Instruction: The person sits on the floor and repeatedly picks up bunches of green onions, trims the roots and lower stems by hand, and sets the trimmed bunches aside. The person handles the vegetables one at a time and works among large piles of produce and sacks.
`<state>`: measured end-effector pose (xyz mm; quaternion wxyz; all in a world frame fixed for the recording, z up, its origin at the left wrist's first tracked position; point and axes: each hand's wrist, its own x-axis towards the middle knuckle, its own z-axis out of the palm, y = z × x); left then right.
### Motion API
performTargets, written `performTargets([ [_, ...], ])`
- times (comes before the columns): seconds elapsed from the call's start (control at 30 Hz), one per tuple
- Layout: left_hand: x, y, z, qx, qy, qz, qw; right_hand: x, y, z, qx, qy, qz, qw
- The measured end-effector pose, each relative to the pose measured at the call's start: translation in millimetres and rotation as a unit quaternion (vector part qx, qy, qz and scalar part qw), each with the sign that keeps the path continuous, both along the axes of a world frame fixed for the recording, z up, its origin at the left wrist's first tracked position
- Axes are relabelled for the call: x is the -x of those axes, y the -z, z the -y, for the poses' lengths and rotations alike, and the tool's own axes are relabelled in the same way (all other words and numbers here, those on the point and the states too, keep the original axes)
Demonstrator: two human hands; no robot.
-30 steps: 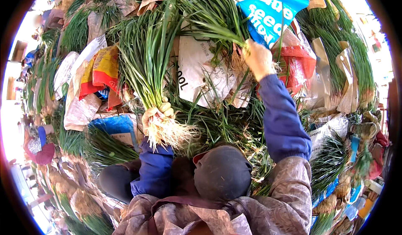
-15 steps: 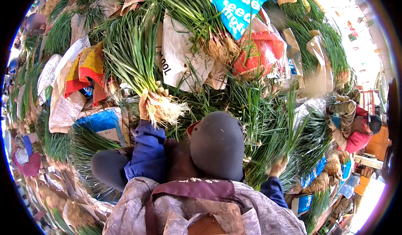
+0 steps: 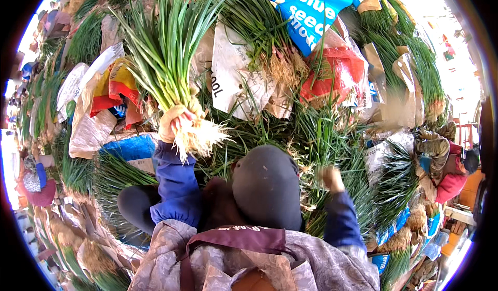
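A thick bunch of green garlic (image 3: 168, 62) stands upright in my left hand (image 3: 167, 126), left of centre. My fingers wrap round its pale and pinkish lower stalks, and the tangled white roots spill out to the right. My right hand (image 3: 331, 179) is off to the right of my knee, over loose green leaves (image 3: 337, 151). Motion smears its fingers, so whether anything is in them cannot be made out. Both forearms wear blue sleeves.
My dark-clad knee (image 3: 267, 187) rises between the hands. Ahead lie another bunch (image 3: 282, 57) with brown roots, a white sack (image 3: 233, 78), a blue bag (image 3: 303, 13) and a red bag (image 3: 337, 75). A person in red (image 3: 451, 174) sits at the right.
My left hand has turned the bunch slightly and shifted it a little left. My right hand has moved up and left, away from the leaves it was among at the right.
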<state>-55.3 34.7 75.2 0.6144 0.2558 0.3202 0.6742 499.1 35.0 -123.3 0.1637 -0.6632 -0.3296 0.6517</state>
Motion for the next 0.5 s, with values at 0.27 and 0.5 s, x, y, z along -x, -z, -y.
performTargets([
  [0.27, -4, 75, -48, 0.081, -0.018, 0.208, 0.975, 323, -97, -303, -0.536, -0.157, 0.306, 0.771],
  [0.5, 14, 86, 9, 0.013, 0.002, 0.279, 0.960, 340, -163, -295, -0.338, -0.236, -0.177, 0.894],
])
